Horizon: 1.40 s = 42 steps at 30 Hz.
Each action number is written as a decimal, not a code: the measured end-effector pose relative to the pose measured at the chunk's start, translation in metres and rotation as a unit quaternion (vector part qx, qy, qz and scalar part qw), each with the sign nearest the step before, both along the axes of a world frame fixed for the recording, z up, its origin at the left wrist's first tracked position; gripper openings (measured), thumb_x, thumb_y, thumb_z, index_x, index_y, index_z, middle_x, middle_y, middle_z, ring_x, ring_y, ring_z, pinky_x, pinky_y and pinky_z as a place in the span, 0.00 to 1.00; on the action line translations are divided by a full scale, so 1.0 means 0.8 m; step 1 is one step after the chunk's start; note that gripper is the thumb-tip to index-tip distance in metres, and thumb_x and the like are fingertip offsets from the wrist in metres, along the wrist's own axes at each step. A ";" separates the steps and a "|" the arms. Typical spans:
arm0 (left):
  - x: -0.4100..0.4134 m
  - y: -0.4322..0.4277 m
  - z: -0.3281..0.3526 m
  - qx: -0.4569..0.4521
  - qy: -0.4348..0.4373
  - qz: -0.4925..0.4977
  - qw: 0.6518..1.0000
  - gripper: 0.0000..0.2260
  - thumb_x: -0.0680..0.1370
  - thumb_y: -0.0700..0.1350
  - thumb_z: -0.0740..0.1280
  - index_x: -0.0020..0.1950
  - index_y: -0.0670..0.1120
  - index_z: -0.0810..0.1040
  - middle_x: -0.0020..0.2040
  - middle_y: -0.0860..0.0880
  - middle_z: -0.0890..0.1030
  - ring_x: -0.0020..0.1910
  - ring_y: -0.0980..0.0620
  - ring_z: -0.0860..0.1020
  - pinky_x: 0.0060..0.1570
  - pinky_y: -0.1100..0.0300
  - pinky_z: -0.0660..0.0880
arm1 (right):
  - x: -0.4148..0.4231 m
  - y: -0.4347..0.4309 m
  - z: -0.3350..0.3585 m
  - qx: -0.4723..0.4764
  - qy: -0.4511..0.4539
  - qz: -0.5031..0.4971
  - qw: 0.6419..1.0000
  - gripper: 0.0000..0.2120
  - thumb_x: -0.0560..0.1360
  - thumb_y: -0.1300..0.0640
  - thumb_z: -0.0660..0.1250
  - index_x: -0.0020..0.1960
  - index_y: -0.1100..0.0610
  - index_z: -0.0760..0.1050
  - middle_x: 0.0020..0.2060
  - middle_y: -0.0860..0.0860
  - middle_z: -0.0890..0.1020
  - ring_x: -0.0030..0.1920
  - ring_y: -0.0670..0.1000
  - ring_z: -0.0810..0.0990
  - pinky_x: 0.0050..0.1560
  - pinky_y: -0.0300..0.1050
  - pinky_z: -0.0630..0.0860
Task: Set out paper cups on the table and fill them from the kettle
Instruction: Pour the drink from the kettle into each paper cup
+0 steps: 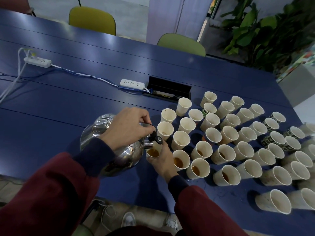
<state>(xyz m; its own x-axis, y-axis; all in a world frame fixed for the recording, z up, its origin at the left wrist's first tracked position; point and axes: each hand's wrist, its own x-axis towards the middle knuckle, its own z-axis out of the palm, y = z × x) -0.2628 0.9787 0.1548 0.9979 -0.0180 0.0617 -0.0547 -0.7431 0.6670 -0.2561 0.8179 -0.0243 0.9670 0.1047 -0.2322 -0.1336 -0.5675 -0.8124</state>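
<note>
Right hand (162, 160): I'm wrapping it around the cup (152, 152) under the spout.
Left hand (126, 126): I'm gripping the kettle (109, 143) handle, tipping.
Risk: overfilling, scalding my fingers, knocking neighbouring cups (181, 160).

The kettle (119, 150) is polished metal, mirror-glossy, with a black plastic spout cap. The paper cups (221, 138) look matt and off-white, some printed outside. The table (85, 99) is smooth blue with a soft sheen. The far power strips (132, 83) are glossy white plastic.
</note>
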 end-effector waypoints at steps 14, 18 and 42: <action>0.011 0.001 0.012 -0.126 -0.028 0.074 0.989 0.08 0.65 0.54 0.70 0.33 0.51 0.77 0.29 0.56 0.81 0.32 0.52 0.80 0.44 0.47 0.80 | -0.014 -0.041 0.062 0.045 -0.111 -0.067 0.991 0.22 0.72 0.62 0.74 0.64 0.54 0.75 0.58 0.45 0.81 0.58 0.43 0.79 0.58 0.30 0.72; 0.025 -0.009 0.028 -0.127 -0.059 0.059 0.988 0.07 0.69 0.49 0.75 0.35 0.50 0.78 0.30 0.52 0.82 0.34 0.51 0.82 0.43 0.51 0.80 | 0.016 -0.076 0.074 -0.126 -0.134 -0.102 0.978 0.23 0.73 0.56 0.73 0.66 0.60 0.74 0.60 0.55 0.77 0.61 0.55 0.76 0.60 0.42 0.69; 0.112 -0.098 0.048 -0.068 -0.025 0.014 0.997 0.06 0.70 0.45 0.74 0.35 0.51 0.79 0.27 0.55 0.81 0.25 0.61 0.74 0.36 0.58 0.76 | 0.081 -0.121 0.071 -0.200 -0.153 -0.007 0.968 0.24 0.69 0.40 0.70 0.58 0.51 0.68 0.51 0.49 0.80 0.54 0.56 0.78 0.55 0.53 0.70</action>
